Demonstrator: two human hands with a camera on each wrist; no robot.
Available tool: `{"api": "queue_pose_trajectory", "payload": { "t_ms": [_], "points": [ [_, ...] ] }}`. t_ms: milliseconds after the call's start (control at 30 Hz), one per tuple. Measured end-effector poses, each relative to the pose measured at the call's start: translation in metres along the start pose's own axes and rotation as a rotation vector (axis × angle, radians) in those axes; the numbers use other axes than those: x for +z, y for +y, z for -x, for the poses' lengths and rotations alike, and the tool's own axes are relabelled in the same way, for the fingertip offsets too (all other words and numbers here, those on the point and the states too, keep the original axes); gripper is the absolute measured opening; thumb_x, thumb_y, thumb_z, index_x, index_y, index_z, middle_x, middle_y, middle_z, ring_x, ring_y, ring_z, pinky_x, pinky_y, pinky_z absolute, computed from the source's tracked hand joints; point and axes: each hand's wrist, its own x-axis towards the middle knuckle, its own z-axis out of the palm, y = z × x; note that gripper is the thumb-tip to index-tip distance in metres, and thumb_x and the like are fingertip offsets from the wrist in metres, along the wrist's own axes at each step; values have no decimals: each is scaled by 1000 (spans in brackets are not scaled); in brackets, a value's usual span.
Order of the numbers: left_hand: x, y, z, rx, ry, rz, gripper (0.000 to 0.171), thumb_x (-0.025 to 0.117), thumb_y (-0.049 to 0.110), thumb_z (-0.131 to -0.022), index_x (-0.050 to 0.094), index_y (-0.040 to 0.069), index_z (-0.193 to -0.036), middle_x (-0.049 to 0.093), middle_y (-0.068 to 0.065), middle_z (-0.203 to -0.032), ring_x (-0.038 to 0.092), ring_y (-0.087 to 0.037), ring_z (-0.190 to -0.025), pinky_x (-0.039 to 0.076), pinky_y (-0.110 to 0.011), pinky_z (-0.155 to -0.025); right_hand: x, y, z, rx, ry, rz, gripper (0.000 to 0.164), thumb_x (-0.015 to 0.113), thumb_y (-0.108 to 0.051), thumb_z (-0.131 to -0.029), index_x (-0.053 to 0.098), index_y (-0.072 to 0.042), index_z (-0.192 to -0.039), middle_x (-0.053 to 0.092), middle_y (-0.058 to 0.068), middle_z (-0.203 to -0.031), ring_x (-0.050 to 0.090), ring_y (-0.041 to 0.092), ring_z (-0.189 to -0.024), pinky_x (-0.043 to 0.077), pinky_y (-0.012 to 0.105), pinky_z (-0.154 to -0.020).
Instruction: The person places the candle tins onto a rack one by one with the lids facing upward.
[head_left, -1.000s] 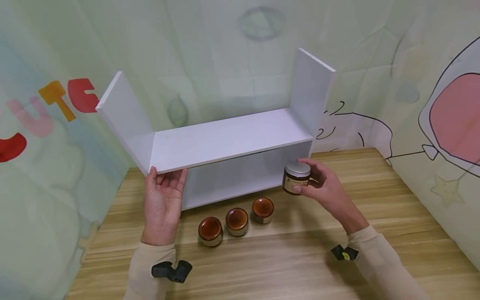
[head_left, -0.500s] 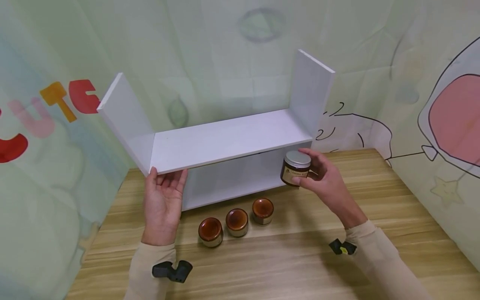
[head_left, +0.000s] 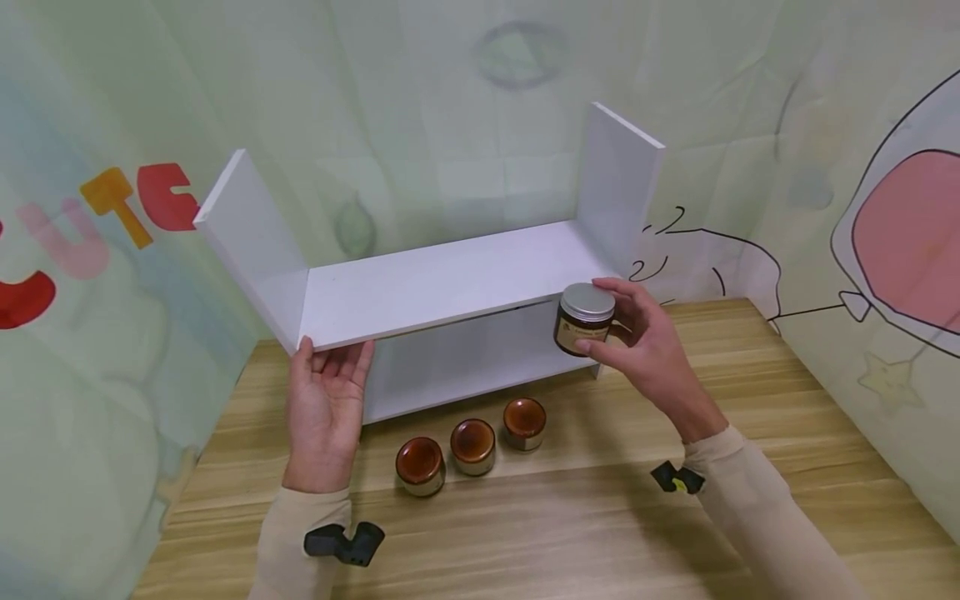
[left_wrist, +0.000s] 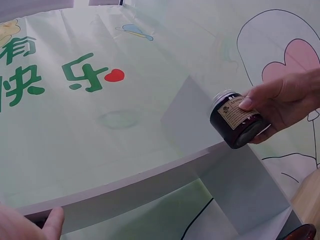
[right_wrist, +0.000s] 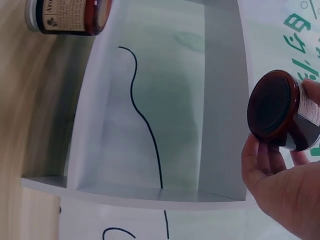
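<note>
In the head view, my right hand (head_left: 648, 358) holds an amber glass candle jar (head_left: 585, 321) with a silver lid and a tan label. Thumb and fingers pinch its sides; it is upright, level with the shelf board's front edge at the right end. The white shelf (head_left: 450, 287) has two side panels rising above its upper board. At the front left corner my left hand (head_left: 326, 417) grips that board, thumb at the edge and fingers underneath. In the left wrist view the jar (left_wrist: 235, 117) appears in front of the right side panel.
Three similar jars stand bottom-up in a slanting row before the shelf: a left jar (head_left: 420, 465), a middle jar (head_left: 473, 446) and a right jar (head_left: 524, 422). A wood-grain table (head_left: 540, 533) lies beneath. A printed curtain (head_left: 450, 108) hangs close behind.
My right hand has lifted the jar from beside the lower board up to the upper board's front edge, slightly leftward. The left hand and the three table jars have stayed put.
</note>
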Motion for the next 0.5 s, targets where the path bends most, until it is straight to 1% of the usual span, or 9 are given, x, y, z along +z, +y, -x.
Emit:
{"api": "queue_pose_trajectory", "payload": {
  "t_ms": [100,233,367,500],
  "points": [
    [-1,0,0,0,11,16,40,43,32,-110,40,7,-142,43,-9,-134,50,-21,-126,53,-33,-105,1,-2,-3,-20,3,14,72,82,-2,-84,47,-16,-146,57,10,-137,56,23,-123,51,22,-100],
    [-2,0,1,8,16,1,41,42,32,-111,40,7,-143,42,-9,-135,47,-22,-130,52,-33,-106,2,-5,-8,-38,20,22,71,82,-3,-84,48,-16,-145,58,10,-136,57,22,-122,51,23,-99],
    [-2,0,0,6,16,-8,42,42,33,-111,39,7,-144,42,-9,-137,44,-22,-133,51,-33,-107,4,-10,-13,-44,37,25,72,82,-4,-84,48,-17,-146,59,10,-136,57,22,-122,51,23,-100],
    [0,1,-1,-1,14,-14,41,42,33,-110,38,7,-143,41,-8,-135,44,-21,-131,51,-31,-108,5,-14,-18,-43,54,46,71,82,-8,-85,47,-18,-146,59,9,-136,57,21,-122,51,24,-99]
  ]
}}
